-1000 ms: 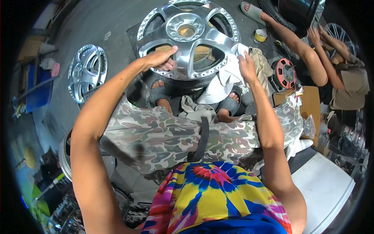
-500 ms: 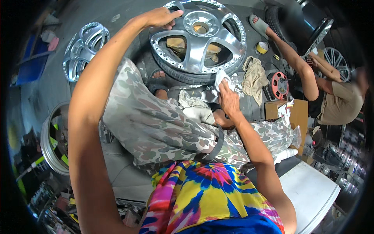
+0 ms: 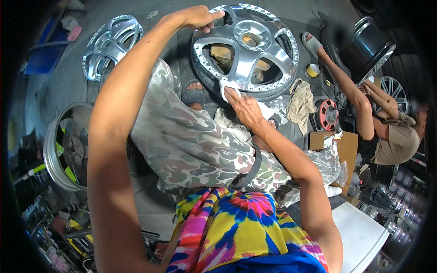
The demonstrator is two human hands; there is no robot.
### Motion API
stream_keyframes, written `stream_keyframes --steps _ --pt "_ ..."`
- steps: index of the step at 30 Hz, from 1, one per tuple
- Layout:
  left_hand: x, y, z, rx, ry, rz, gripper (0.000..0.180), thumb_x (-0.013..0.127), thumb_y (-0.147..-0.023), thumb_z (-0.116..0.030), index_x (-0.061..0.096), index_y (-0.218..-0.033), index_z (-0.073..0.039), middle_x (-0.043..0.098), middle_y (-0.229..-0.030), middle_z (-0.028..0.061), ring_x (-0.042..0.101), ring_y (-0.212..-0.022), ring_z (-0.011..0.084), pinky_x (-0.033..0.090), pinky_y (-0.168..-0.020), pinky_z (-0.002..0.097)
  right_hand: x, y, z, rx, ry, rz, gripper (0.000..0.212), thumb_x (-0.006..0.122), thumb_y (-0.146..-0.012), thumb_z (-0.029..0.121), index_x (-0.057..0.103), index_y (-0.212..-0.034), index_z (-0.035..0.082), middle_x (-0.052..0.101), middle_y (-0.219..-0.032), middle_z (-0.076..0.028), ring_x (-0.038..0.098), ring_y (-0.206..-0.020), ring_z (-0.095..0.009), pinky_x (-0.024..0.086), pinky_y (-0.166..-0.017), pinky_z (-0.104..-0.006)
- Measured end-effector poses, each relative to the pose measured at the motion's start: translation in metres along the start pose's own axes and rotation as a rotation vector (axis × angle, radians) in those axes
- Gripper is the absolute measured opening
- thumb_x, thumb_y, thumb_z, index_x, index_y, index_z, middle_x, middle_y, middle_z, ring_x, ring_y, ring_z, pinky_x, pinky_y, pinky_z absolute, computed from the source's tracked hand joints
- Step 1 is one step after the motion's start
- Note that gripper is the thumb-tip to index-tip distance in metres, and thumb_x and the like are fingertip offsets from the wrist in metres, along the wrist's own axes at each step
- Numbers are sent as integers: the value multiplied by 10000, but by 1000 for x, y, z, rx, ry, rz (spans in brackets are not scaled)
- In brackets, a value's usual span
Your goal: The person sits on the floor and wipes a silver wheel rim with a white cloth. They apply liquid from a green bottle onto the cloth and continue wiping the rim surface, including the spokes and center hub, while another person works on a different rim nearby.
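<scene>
A large polished five-spoke wheel rim (image 3: 243, 59) lies face up over a tire (image 3: 205, 78) in front of me. My left hand (image 3: 205, 19) rests on its far left edge, fingers curled over the metal and one finger stretched along it. With my right hand (image 3: 246, 109) I press a white cloth (image 3: 230, 86) against the near left rim edge, beside the small bolt holes. The fingers are closed round the cloth, and part of it hangs below the palm. Brown cardboard (image 3: 221, 52) shows through the openings between the spokes.
Another polished wheel face (image 3: 111, 45) stands to the left, with a bare wheel barrel (image 3: 57, 150) nearer me. On the right lie a beige rag (image 3: 300, 104), a tape roll (image 3: 312, 69), a red reel (image 3: 327, 113) and a cardboard box (image 3: 348, 154). A co-worker (image 3: 396, 136) sits beyond.
My right hand has moved left with the cloth, from the rim's near right side to its near left. My left hand keeps its place on the rim. The whole view has shifted slightly.
</scene>
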State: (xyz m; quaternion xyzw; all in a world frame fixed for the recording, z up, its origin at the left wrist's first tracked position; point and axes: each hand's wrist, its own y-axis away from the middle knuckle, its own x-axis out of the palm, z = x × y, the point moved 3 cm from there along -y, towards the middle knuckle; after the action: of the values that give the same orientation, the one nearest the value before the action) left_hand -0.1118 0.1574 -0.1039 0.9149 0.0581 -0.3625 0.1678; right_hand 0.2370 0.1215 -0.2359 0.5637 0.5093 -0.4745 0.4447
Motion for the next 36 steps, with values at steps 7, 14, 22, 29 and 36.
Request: stream_keyframes --steps 7,14,22,29,36 --pt "-8 -5 51 -28 56 59 744 382 -1088 -622 796 -997 -11 807 -900 108 755 -876 233 546 -918 373 0 47 -38 -63 48 82 636 609 -910 147 511 -1537 107 483 -1578 -29 647 -770 -171 574 -697 -318" --pt "-17 21 32 -14 -68 58 704 412 -1088 -584 796 -975 -5 807 -877 77 745 -855 213 552 -889 350 -14 10 -23 -72 6 73 620 633 -902 142 527 -1512 100 507 -1549 -14 695 -825 -204 583 -727 -310" --pt "-20 27 50 -41 -90 62 732 412 -1087 -610 794 -951 -1 808 -875 73 749 -841 206 562 -867 345 -16 46 -57 -109 34 168 599 630 -923 153 530 -1512 119 485 -1576 15 694 -800 -198 589 -718 -318" --pt "-13 21 46 -75 3 84 738 413 -1083 -624 802 -976 -6 809 -867 75 757 -849 204 563 -875 354 -26 33 -52 -140 41 164 611 610 -920 126 512 -1523 105 457 -1610 -6 692 -947 -207 600 -762 -322" --pt "-20 28 55 -59 -114 64 723 425 -1087 -603 801 -969 2 807 -865 84 752 -827 222 564 -865 367 -25 60 -72 -148 91 213 621 586 -917 107 507 -1533 95 472 -1592 -9 694 -888 -194 593 -729 -323"
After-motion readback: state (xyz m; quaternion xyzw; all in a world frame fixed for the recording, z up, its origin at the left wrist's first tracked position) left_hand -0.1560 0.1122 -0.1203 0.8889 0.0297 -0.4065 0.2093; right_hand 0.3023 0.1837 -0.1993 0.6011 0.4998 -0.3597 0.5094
